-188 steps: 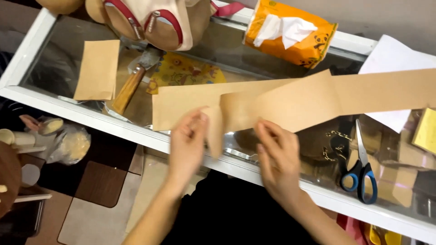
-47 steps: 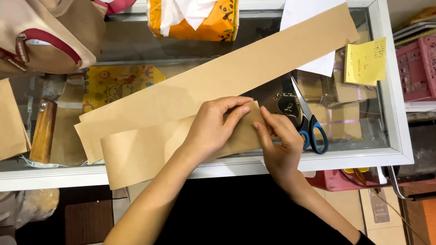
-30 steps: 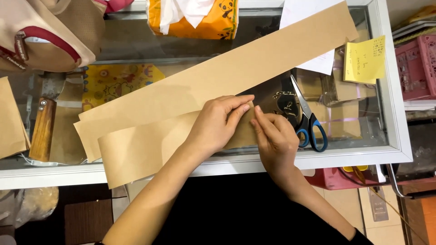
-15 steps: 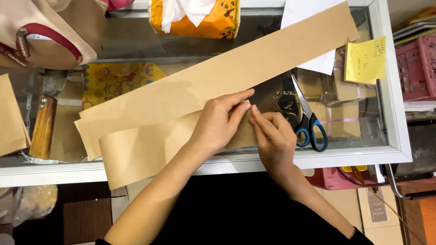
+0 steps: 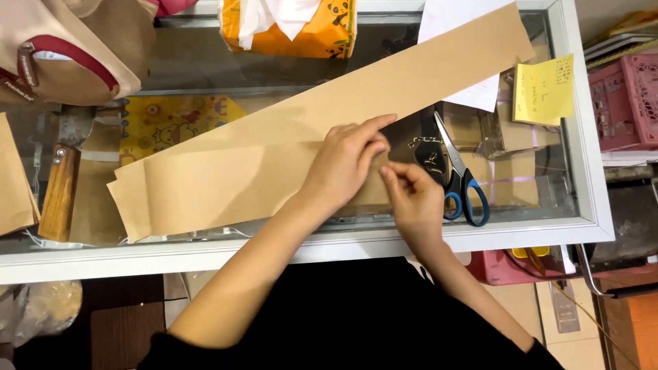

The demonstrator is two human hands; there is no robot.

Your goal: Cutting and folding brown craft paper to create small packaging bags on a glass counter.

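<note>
Head view, only one I have: my left hand [image 5: 343, 164] lies flat on the long brown paper strip [image 5: 288, 147], fingers stretched and close together, pressing down near the fold's right end, gripping nothing as far as I can see. My right hand [image 5: 411, 199] sits just beside it, fingertips [image 5: 388, 173] pinched toward the folded edge; whether they actually clamp paper I cannot tell, the left hand covers that spot. The strip runs diagonally across the glass counter [image 5: 582, 171], lower left to upper right, doubled over on itself at the left, its upper right end overlapping a white sheet [image 5: 480, 96]. Blue-handled scissors [image 5: 462, 181] lie just right of my right hand, closed. Yellow sticky note [image 5: 545, 89] further right, writing too small to make out. Orange tissue pack [image 5: 295, 27] and beige bag [image 5: 62, 55] cut off at the top edge; wooden-handled tool [image 5: 62, 181] at left, head partly hidden under the bag
</note>
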